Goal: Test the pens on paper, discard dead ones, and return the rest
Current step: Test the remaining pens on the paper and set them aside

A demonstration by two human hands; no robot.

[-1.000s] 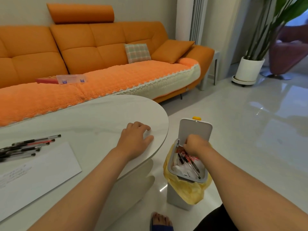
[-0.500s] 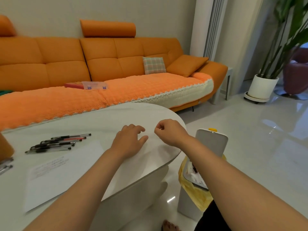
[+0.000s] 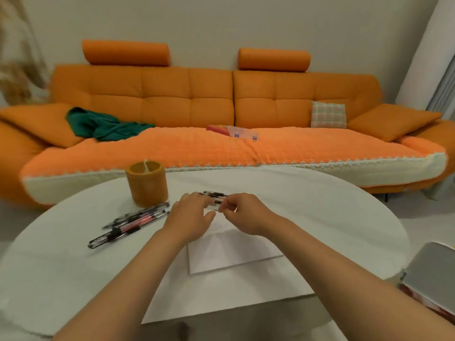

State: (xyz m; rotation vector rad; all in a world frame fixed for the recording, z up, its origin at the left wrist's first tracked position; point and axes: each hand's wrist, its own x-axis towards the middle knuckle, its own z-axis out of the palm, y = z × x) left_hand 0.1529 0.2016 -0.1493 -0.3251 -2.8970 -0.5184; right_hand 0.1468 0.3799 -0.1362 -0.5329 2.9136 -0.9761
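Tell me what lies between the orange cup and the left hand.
Head view: the right ends of a loose bunch of pens, lying on the table between orange cup and left hand.

I find the white table (image 3: 320,217) open along its right half and near left part; passage is free there. The orange pen holder (image 3: 147,184) stands upright at far left, with a loose row of pens (image 3: 133,223) lying just in front, barring a low sweep from that side. The paper (image 3: 234,252) lies flat at centre, no hindrance. The left hand (image 3: 189,217) and right hand (image 3: 246,212) crowd the far pens (image 3: 216,193), the right pinching a pen (image 3: 214,207). The bin lid (image 3: 433,274) rises beside the table's near right edge.
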